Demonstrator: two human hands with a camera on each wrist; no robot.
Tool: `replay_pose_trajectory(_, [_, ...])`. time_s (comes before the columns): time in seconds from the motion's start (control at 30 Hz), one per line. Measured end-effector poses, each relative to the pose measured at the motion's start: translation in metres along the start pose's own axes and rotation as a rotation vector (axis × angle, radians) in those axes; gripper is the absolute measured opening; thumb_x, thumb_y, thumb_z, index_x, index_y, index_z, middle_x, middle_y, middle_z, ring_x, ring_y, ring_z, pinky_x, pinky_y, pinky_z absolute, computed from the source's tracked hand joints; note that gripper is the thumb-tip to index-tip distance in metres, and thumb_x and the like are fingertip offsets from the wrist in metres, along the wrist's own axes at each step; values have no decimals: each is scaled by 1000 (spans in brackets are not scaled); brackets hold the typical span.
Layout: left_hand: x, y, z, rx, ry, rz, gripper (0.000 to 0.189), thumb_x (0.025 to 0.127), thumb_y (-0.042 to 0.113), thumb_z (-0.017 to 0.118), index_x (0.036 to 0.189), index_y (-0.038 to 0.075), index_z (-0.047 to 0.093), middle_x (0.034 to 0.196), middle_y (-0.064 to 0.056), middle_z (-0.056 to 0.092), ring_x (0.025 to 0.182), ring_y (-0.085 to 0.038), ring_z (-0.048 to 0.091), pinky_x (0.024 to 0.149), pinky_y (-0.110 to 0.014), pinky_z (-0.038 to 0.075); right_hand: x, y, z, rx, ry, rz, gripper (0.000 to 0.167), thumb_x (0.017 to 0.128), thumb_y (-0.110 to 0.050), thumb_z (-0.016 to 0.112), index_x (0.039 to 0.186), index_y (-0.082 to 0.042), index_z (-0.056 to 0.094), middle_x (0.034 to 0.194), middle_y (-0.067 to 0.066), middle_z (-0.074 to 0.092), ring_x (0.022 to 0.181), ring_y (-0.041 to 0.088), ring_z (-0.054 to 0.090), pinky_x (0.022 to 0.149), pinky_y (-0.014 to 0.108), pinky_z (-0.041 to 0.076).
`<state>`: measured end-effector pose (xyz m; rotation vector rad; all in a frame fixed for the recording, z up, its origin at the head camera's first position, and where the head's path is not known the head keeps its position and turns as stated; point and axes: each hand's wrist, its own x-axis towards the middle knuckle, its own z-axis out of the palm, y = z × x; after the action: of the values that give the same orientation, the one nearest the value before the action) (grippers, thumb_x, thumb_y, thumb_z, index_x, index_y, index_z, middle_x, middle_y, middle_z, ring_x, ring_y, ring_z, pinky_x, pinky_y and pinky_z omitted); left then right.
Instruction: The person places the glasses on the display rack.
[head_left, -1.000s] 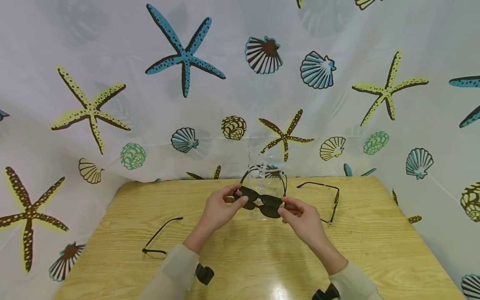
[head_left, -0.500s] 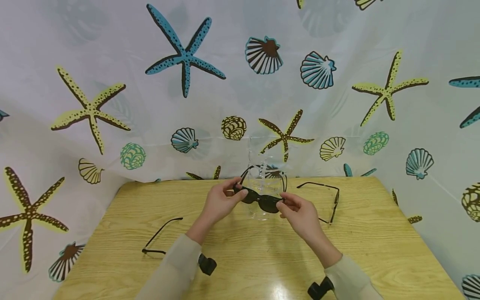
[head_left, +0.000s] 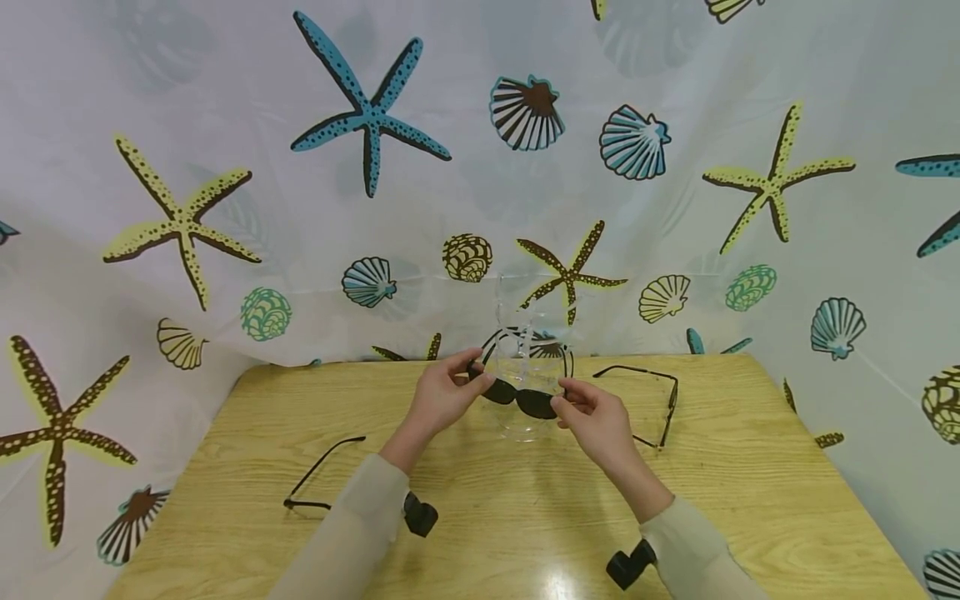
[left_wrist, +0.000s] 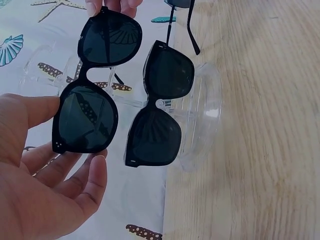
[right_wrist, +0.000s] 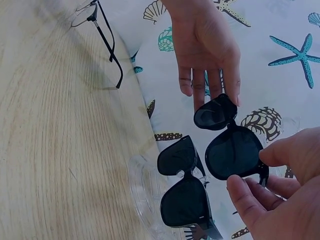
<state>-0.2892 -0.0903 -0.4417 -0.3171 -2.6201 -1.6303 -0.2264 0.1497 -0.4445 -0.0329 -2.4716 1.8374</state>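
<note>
Both hands hold a pair of black sunglasses point(head_left: 517, 396) at its two ends, lenses facing the person. My left hand point(head_left: 442, 396) pinches the left end between thumb and fingers; my right hand point(head_left: 600, 421) pinches the right end. The temples point away, towards a clear plastic display stand point(left_wrist: 212, 100). On the lower part of that stand sits a second pair of black sunglasses point(left_wrist: 155, 135), just below the held pair in the wrist views. From the head view the held pair hides most of it.
Thin-framed eyeglasses point(head_left: 672, 396) lie on the wooden table point(head_left: 750, 483) right of the stand. Another dark-framed pair of eyeglasses point(head_left: 307, 502) lies at the left, partly behind the left sleeve. A curtain point(head_left: 450, 183) with starfish and shells hangs behind the table.
Both hands have moved up and forward with the held sunglasses. This pair earlier showed below the pair on the stand in the head view; now it overlaps it.
</note>
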Motion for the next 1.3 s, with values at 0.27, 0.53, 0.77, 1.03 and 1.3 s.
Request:
replay_pose_trajectory(0.27, [7,3,-1,24,-15,6,56,101,27,73,151,8,59,134,-16,72,123,-36,68,101,-50,57,4,1,0,-3,12,-5,43,103,-18,69,144,-7,65,126,20,72,94,30,77,81,31,61])
replay_pose_trajectory(0.53, [13,3,0,32,-13,5,57,101,27,73,152,8,58,137,-16,70,122,-38,68,97,-49,59,9,0,0,2,16,13,44,104,-21,68,146,-8,64,131,19,70,97,34,76,90,40,61])
replay_pose_trajectory(0.77, [18,6,2,22,-8,4,56,101,26,73,152,7,58,135,-15,71,123,-39,68,98,-50,58,14,1,0,23,22,14,45,104,-20,69,146,-6,63,134,22,69,101,34,76,85,36,63])
replay_pose_trajectory(1.03, [23,7,7,18,-3,8,55,102,24,72,152,4,57,135,-18,70,126,-39,66,103,-52,56,22,3,-1,17,31,-3,44,104,-19,67,146,-5,63,133,24,69,99,37,77,85,37,63])
replay_pose_trajectory(1.3, [28,4,9,42,-1,-7,54,102,26,71,151,6,58,137,-17,70,125,-39,67,103,-52,56,27,5,0,18,42,7,44,104,-17,68,146,-5,63,133,24,68,100,34,77,84,36,64])
